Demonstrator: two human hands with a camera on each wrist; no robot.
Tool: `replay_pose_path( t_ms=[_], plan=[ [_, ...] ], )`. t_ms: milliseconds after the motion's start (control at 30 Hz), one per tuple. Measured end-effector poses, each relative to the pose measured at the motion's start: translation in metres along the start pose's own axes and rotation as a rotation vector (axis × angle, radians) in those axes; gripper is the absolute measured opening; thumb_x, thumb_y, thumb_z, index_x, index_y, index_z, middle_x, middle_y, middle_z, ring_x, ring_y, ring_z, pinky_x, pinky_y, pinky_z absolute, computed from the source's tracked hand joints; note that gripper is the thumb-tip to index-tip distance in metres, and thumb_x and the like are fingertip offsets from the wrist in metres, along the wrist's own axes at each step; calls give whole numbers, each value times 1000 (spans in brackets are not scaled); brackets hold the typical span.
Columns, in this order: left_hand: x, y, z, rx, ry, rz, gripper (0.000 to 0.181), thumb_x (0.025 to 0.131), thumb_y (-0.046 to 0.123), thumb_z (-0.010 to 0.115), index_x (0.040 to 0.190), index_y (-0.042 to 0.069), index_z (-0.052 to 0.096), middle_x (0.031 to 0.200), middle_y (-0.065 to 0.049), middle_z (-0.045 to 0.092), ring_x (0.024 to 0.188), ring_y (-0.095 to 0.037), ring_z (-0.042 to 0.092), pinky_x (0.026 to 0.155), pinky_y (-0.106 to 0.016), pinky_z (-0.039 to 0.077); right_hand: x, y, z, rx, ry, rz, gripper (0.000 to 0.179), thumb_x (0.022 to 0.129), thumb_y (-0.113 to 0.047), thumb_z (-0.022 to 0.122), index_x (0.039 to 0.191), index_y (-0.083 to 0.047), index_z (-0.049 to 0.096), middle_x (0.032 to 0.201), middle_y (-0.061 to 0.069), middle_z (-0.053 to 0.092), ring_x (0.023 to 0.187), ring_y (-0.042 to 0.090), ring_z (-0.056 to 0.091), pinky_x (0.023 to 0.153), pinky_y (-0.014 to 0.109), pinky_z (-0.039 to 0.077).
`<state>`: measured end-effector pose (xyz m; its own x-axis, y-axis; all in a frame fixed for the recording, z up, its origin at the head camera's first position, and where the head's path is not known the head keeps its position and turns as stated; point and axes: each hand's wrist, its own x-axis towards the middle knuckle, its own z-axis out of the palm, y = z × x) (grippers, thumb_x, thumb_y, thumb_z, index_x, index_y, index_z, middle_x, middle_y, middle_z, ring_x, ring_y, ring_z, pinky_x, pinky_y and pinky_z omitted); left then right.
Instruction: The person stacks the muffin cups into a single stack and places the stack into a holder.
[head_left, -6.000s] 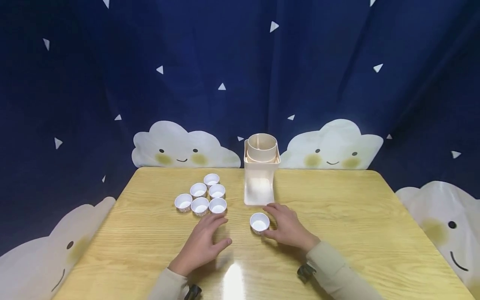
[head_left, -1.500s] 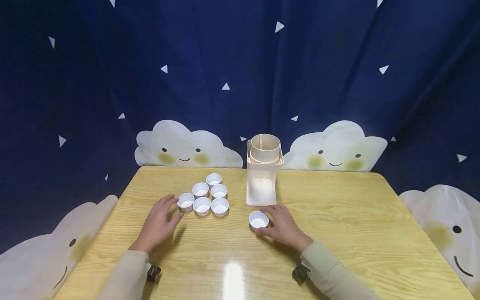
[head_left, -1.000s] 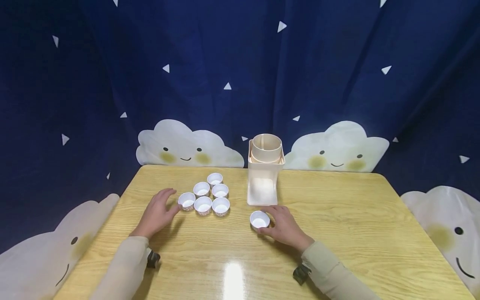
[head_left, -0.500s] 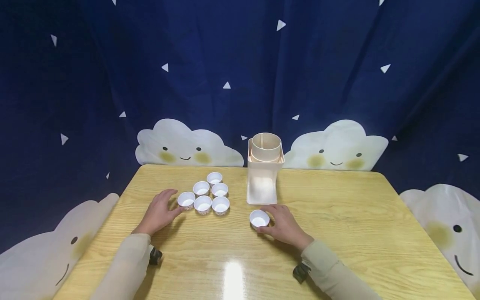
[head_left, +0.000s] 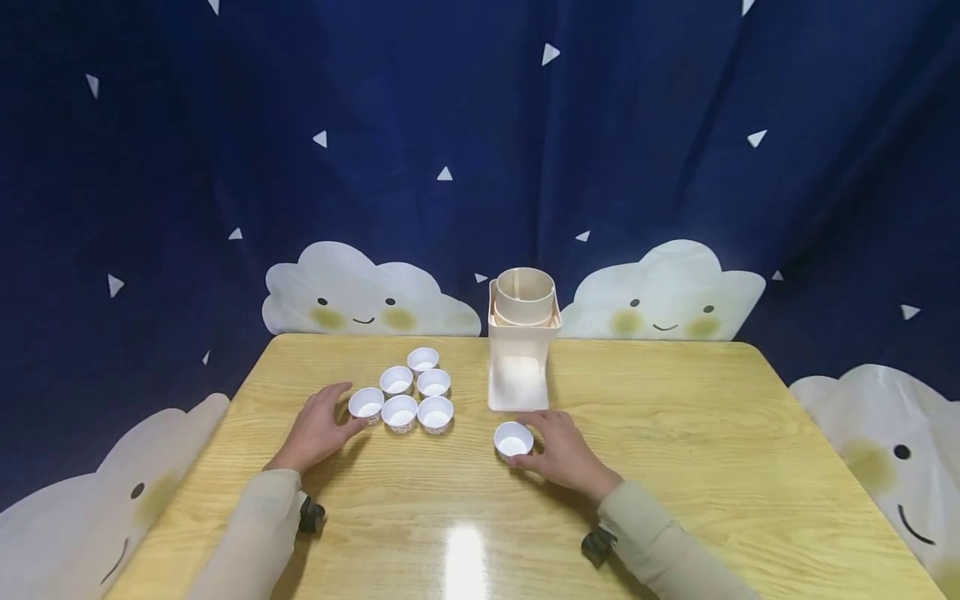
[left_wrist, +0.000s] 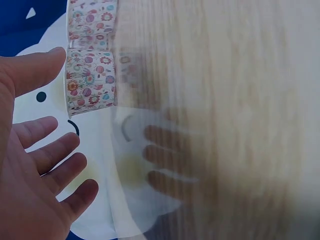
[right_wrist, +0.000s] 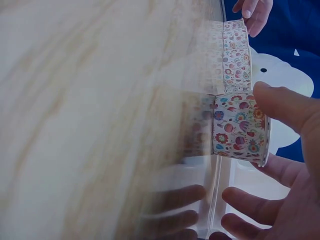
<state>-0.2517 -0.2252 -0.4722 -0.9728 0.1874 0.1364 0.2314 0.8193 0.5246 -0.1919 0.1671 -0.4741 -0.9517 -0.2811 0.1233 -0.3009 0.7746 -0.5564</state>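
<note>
In the head view my right hand (head_left: 564, 452) pinches a small paper cup (head_left: 513, 439) between thumb and forefinger. The cup stands upright on the table, and the right wrist view shows floral print on the outside of this paper cup (right_wrist: 240, 125). Several more such cups (head_left: 401, 411) stand mouth up in a triangle at the left. My left hand (head_left: 317, 429) is beside the leftmost cup (head_left: 366, 403), thumb and fingers spread. The left wrist view shows the thumb close to the rim of a cup (left_wrist: 91, 80); whether it touches is unclear.
Behind the single cup stands a cream plastic holder (head_left: 519, 367) with a round tube (head_left: 525, 296) in its top. The wooden table (head_left: 660, 417) ends at a dark blue curtain (head_left: 390, 125) with cloud pictures.
Over six seconds my left hand has moved left, from in front of the grouped cups to their left side. My right hand has shifted its cup slightly left; lately both hands stay nearly still.
</note>
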Motion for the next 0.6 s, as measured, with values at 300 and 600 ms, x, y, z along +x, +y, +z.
replay_pose_path(
  t_ms=[300,600],
  plan=[
    [-2,-6,-2,-1,-15,-29,72,89,31,71,145,-5,41,148,-31,44,137,-52,38,113,-64,33,3,-3,3,9,-10,7,64,76,-36,85,131,-11,62,133,14,62,128,40,50,105,59,41],
    [4,-7,1,-45,-52,-68,79,90,38,69,148,-5,35,150,-30,41,140,-51,34,116,-63,31,2,1,2,-32,-12,11,67,75,-39,85,131,-12,62,133,13,63,125,39,52,103,58,44]
  ],
)
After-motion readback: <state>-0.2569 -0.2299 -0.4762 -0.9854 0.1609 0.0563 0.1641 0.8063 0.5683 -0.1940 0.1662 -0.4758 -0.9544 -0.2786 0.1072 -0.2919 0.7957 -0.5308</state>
